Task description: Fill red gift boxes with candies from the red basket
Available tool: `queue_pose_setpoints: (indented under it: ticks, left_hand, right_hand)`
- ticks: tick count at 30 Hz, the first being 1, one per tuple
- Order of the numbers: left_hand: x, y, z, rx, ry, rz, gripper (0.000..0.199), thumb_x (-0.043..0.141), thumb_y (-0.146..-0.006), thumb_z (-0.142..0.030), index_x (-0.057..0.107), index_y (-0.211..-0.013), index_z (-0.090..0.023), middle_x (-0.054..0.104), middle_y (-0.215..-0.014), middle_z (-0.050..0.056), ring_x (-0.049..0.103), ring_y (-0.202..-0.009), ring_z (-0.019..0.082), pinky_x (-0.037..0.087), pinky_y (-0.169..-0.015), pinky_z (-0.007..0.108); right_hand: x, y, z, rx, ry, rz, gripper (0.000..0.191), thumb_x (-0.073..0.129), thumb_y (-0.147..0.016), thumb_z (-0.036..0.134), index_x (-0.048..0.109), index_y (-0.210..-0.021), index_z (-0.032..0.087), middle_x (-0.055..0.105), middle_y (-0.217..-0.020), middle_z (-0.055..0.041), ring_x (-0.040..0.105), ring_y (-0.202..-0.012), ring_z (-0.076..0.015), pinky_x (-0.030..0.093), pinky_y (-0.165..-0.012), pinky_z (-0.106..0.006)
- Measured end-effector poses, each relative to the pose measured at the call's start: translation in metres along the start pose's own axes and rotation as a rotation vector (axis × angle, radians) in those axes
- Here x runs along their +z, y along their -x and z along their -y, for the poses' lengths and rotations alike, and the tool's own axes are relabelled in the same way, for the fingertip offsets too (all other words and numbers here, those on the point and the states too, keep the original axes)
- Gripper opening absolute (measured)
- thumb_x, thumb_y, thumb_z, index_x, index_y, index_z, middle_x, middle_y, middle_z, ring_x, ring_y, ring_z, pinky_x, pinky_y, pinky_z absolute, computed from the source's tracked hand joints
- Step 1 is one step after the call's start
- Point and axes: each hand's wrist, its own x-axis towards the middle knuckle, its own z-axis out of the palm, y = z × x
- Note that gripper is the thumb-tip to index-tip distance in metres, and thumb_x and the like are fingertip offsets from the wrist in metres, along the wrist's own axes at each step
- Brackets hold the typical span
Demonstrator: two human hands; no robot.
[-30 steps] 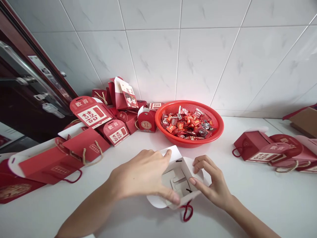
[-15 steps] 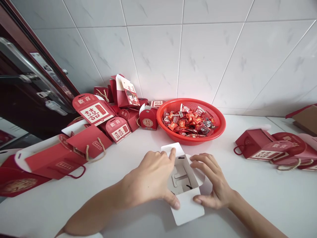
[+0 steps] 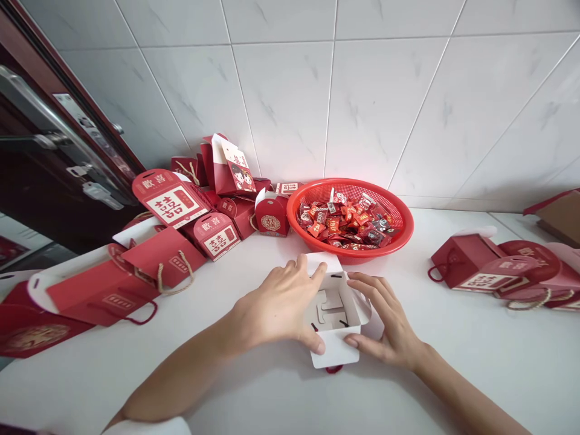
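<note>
A small open paper gift box (image 3: 336,350) with a white inside stands on the counter in front of me, its flaps spread outward. Through its top I see slotted interlocking tabs at the bottom and dark cord ends. My left hand (image 3: 276,305) curves over the box's left side, thumb on the near flap and fingers by the far flap. On the other side my right hand (image 3: 385,320) grips the box, fingertips at its right flap and thumb by the near corner. A red cord loop (image 3: 334,368) peeks out under the near flap.
Behind the box is a red plastic basket (image 3: 403,232) holding wrapped candies (image 3: 348,220). Several red gift boxes (image 3: 170,205) are piled at the left, and more red boxes (image 3: 480,266) lie at the right. A tiled wall (image 3: 285,109) backs the white counter (image 3: 254,393).
The box has tilted, so its near flap now looks shorter and hangs lower against the front. The red cord loop has come into view beneath it. Both hands have shifted slightly with the box.
</note>
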Motion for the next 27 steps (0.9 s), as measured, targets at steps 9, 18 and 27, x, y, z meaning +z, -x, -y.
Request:
queue_pose_setpoints:
  ticks: [9, 18, 27]
  left_hand:
    - [-0.002, 0.003, -0.007, 0.031, -0.007, 0.013, 0.094, 0.085, -0.067, -0.04, 0.043, -0.149, -0.022, 0.052, -0.13, 0.014, 0.066, -0.105, 0.035, 0.055, -0.086, 0.042]
    - [0.005, 0.016, -0.01, 0.125, -0.035, -0.054, 0.099, 0.087, -0.072, -0.032, 0.035, -0.155, -0.018, 0.051, -0.128, 0.013, 0.062, -0.108, 0.031, 0.052, -0.087, 0.037]
    - [0.003, 0.025, -0.005, 0.093, -0.082, -0.056, 0.09, 0.083, -0.077, -0.036, 0.038, -0.155, -0.025, 0.053, -0.133, 0.012, 0.064, -0.103, 0.03, 0.05, -0.082, 0.034]
  right_hand:
    - [0.001, -0.001, 0.001, 0.431, -0.42, -0.264, 0.036, 0.058, -0.099, 0.053, 0.062, -0.124, 0.026, 0.068, -0.121, -0.0108, 0.067, -0.107, -0.0263, 0.058, -0.087, -0.038]
    - [-0.004, -0.008, 0.01, 0.705, -0.915, -0.117, 0.048, 0.051, -0.096, 0.061, 0.065, -0.122, 0.023, 0.074, -0.118, -0.0109, 0.071, -0.099, -0.0309, 0.059, -0.077, -0.04]
    - [-0.011, -0.006, 0.021, 0.515, -0.835, -0.055, 0.052, 0.065, -0.093, 0.054, 0.059, -0.14, 0.033, 0.061, -0.146, -0.0057, 0.053, -0.136, -0.0345, 0.047, -0.108, -0.043]
